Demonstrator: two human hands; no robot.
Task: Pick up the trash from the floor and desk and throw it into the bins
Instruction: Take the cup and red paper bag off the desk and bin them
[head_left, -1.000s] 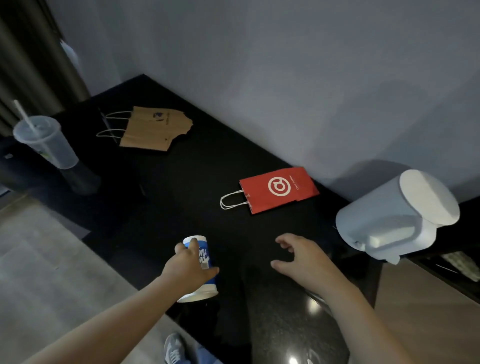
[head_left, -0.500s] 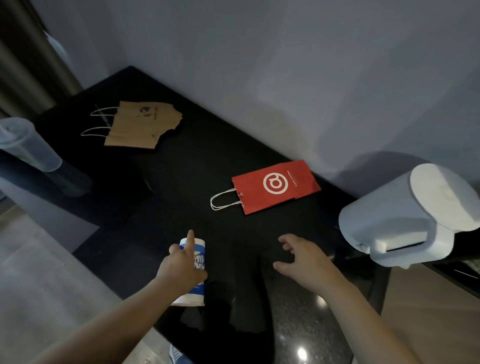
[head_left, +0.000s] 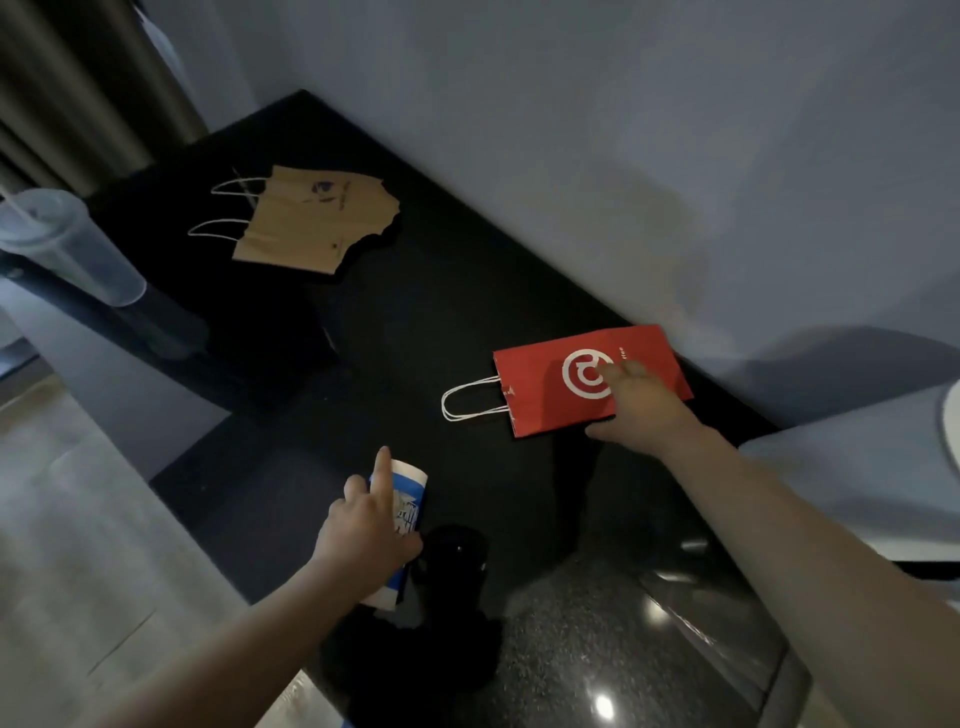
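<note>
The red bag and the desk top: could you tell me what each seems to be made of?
Red bag: matte paper, probably, lying flat with creased edges and white cord handles. Desk top: glossy black, speckled near the camera and mirroring lights, so perhaps polished stone, though I can't confirm it.

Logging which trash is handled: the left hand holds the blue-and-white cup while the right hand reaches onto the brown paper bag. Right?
Not quite. In the head view the right hand lies on the red paper bag; the brown paper bag lies untouched farther back. The left hand does hold the blue-and-white cup.
</note>
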